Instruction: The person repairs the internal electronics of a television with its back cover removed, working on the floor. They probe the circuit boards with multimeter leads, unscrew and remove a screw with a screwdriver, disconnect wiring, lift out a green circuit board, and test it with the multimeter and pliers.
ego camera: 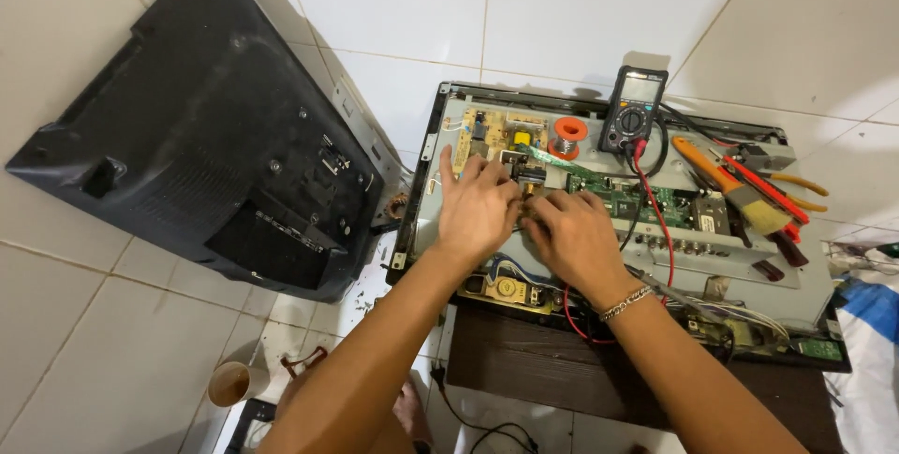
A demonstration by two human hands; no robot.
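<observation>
Now, head view: I see both hands meeting on the grey metal chassis (749, 271).
Left hand (476, 206): fingers spread flat, gripping nothing, on the tan power board (487, 131).
Right hand (573, 234): fingers curled at a small black part (530, 176); grip unclear.
Progress: black plastic back cover (187, 126) already off, on the floor; boards remain mounted.
Nearby: multimeter (632, 109), solder spool (567, 134).

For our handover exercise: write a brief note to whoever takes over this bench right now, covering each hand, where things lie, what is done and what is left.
Left hand: flat on the opened chassis, fingers at the power board.
Right hand: beside it, fingertips at the same spot; whether it grips anything is hidden.
Multimeter and solder spool lie at the far edge; pliers and brush to the right.
Done: back cover off, on the floor to the left.
Left: boards still mounted, cover not refitted.
</observation>
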